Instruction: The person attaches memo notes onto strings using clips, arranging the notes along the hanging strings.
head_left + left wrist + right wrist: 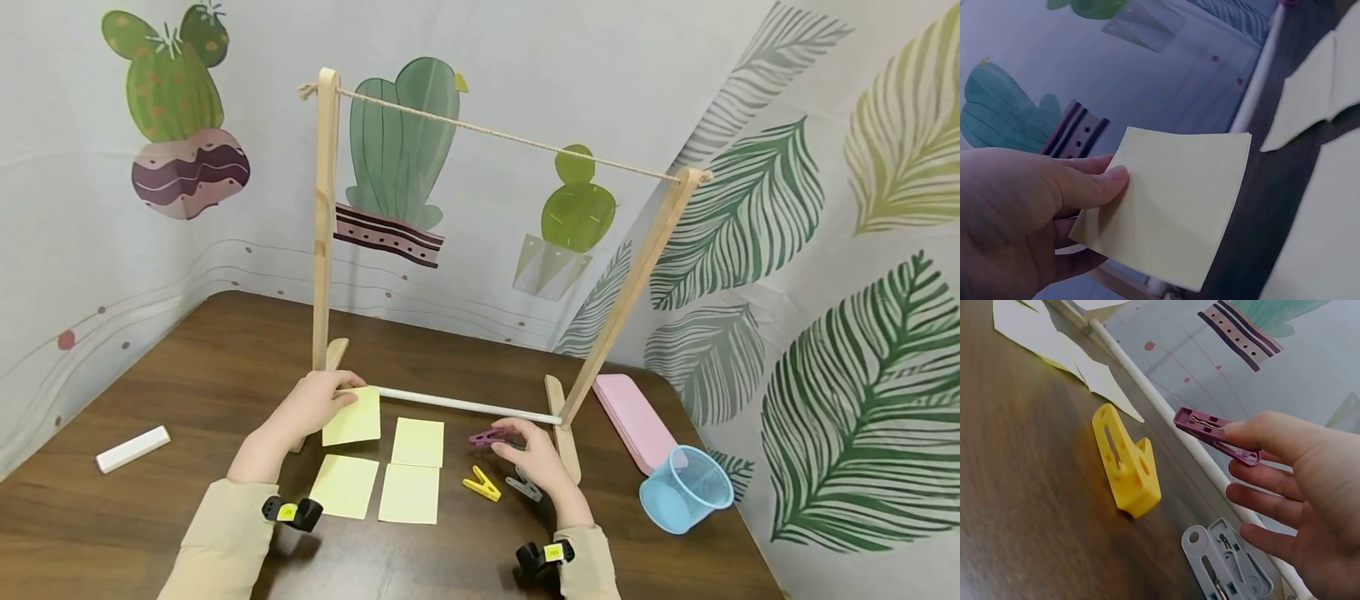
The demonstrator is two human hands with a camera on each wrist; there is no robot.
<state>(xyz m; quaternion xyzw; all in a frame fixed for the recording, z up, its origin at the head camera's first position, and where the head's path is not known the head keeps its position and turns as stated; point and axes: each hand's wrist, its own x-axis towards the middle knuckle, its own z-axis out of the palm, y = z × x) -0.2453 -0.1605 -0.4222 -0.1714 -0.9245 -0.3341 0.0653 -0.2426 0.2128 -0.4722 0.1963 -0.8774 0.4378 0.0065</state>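
My left hand [321,398] pinches a pale yellow sticky note [1172,200] between thumb and fingers, held above the table near the frame's left post. In the right wrist view, my right hand [1310,469] pinches a purple clothespin [1210,432] by its handle end. Below that hand lie a yellow clothespin [482,484] and a grey clothespin [524,484] on the table. Three more yellow notes rest between the hands: one at the upper right [417,442], one at the lower right [408,494] and one at the lower left [344,487].
A wooden frame [324,217] with a rope [495,133] strung between its posts stands at the back; a white rod [465,406] joins its feet. Right of it are a pink case [633,421] and a blue mesh cup [682,492]. A white block [133,449] lies far left.
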